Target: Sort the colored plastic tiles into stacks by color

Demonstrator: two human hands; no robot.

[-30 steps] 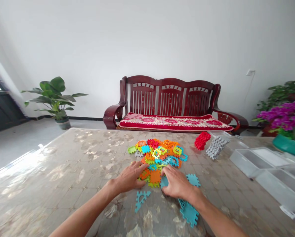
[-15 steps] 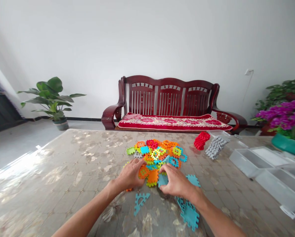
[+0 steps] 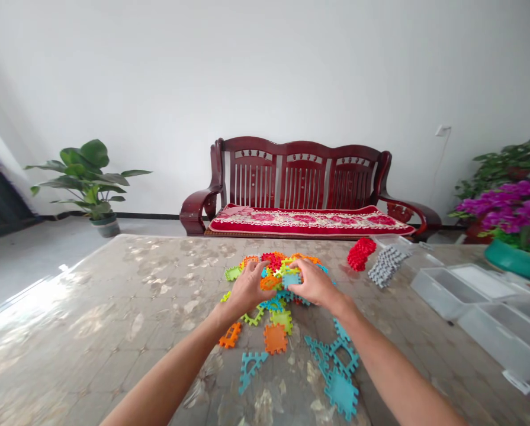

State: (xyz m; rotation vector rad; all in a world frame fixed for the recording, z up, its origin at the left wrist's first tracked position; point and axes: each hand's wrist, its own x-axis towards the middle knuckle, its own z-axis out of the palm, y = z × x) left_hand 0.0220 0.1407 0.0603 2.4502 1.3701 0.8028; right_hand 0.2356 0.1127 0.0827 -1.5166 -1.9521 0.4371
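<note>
A heap of toothed plastic building tiles in several colours lies mid-table, with both my hands over it. My left hand (image 3: 248, 288) reaches in from the left, thumb and fingers curved apart beside an orange tile (image 3: 270, 283); no firm hold on it shows. In the pinch of my right hand (image 3: 314, 285) is a light blue square tile (image 3: 292, 280), raised towards the back of the heap. Nearer me lie a plain orange square tile (image 3: 276, 338), a yellow-green tile (image 3: 282, 320), an orange window tile (image 3: 230, 335) and a blue triangular tile (image 3: 251, 368).
Several blue tiles (image 3: 341, 393) lie by my right forearm. Further right stand a red stack (image 3: 361, 253), a grey stack (image 3: 389, 264) and clear plastic boxes (image 3: 491, 334). A teal flower pot (image 3: 516, 260) sits at the right edge; a wooden bench (image 3: 302, 177) is behind the table.
Both hands have moved away from me, further over the heap, the blue square tile going with my right hand. The plain orange tile now lies nearer me, apart from the heap.
</note>
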